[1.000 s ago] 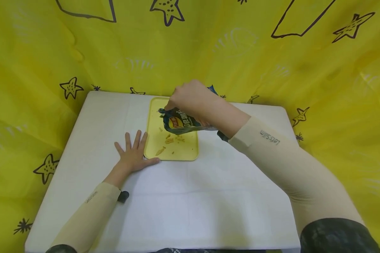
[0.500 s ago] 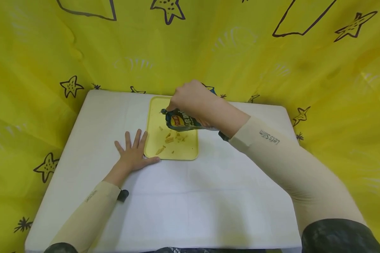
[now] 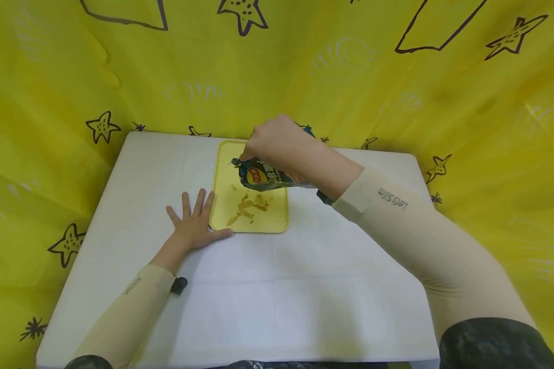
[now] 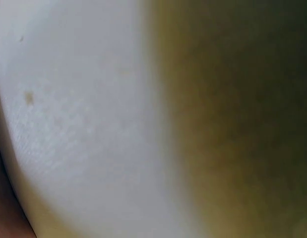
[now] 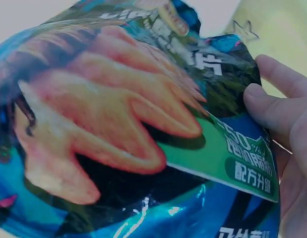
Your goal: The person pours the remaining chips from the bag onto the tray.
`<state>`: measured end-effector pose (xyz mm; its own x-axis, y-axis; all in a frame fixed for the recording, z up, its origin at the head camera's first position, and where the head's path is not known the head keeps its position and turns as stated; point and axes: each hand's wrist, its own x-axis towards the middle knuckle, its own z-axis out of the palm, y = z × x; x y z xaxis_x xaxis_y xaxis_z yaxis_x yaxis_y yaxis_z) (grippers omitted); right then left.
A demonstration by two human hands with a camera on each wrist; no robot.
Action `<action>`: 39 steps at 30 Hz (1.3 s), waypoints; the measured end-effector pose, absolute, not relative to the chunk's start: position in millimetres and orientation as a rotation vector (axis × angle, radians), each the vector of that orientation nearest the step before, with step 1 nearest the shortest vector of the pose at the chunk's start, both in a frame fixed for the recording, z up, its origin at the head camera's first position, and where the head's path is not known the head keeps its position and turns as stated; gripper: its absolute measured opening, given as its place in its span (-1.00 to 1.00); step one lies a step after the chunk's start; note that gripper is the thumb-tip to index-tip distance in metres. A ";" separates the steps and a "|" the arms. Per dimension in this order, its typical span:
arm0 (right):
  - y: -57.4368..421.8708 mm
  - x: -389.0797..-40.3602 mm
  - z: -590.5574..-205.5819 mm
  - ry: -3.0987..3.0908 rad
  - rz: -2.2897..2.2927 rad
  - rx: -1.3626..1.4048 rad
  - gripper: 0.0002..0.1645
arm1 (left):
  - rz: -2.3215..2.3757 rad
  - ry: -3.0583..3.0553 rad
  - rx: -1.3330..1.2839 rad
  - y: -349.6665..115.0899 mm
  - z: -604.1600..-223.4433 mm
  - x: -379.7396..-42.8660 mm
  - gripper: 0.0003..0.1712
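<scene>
In the head view, the right hand (image 3: 277, 143) grips the edge of a dark packet (image 3: 265, 177) above a yellow tray (image 3: 223, 177) scattered with yellowish fragments (image 3: 246, 206); the left hand (image 3: 195, 230) lies spread wide, thumb and forefinger at the tray's near-left corner. A white table (image 3: 304, 287) stands before a star-printed yellow curtain (image 3: 277, 77). The left wrist view shows mostly blurred white surface. The right wrist view alone reveals the thumb pressed on the packet's green-banded front.

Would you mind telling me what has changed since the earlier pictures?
More chip pieces have landed near the middle of the yellow tray. Otherwise unchanged: the right hand still grips the snack bag above it, and the left hand stays spread at its near-left corner.
</scene>
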<state>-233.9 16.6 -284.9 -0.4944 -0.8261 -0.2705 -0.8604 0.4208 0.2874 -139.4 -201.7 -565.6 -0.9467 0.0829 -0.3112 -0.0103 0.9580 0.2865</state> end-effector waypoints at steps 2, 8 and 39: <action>16.6 -233.8 -285.1 2.572 0.615 -1.525 -0.29 | 0.415 2.790 0.054 -201.2 -567.0 -140.1 0.52; 16.6 -233.1 -288.1 2.557 0.628 -1.531 -0.34 | 0.421 2.789 0.063 -202.2 -567.3 -139.2 0.53; 14.4 -232.6 -286.2 2.564 0.585 -1.538 -0.38 | 0.423 2.785 0.065 -200.1 -562.8 -139.2 0.51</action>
